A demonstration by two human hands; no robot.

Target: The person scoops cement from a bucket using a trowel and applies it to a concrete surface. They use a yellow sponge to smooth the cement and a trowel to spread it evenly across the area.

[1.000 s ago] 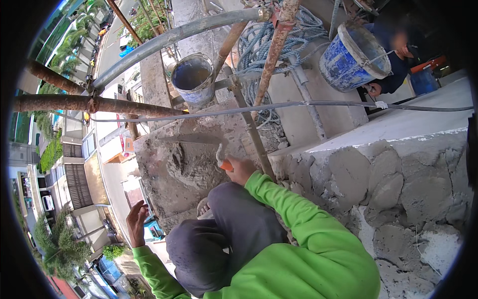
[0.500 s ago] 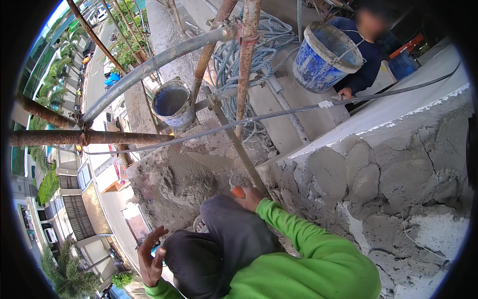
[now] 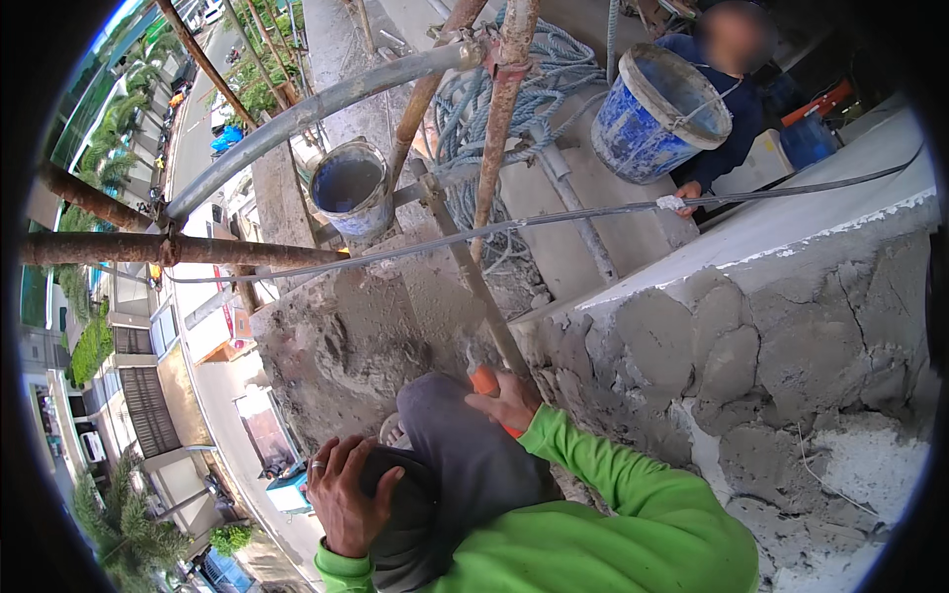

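By the right hand [image 3: 506,400], an orange-handled tool [image 3: 484,381] is held, with the fingers closed around its handle. The far end of this tool is not clearly distinguished from the grey surface behind it. The left hand [image 3: 352,494] is seen with nothing in it: its fingers are kept a little apart, the thumb is spread away, and a ring is worn on one finger. It is placed over the left knee of the dark trousers [image 3: 470,445]; how firmly the knee is touched cannot be told.

Ahead and to the left of the right fingers, a heap of wet mortar [image 3: 366,348] is spread on a grey-coated platform [image 3: 297,405]. Just beyond the same fingers, a slanting bar [image 3: 474,287] is seen. To their right, a wall [image 3: 732,366] is covered with rough patches of mortar.

Farther ahead, a dark cable [image 3: 554,219] is stretched across. Beyond it, a mortar-stained bucket [image 3: 354,193] is set, with coiled rope [image 3: 554,84] to its right. Farther right, a blue bucket [image 3: 657,124] is seen near another person [image 3: 736,133], by whose hand [image 3: 689,194] the cable is met.
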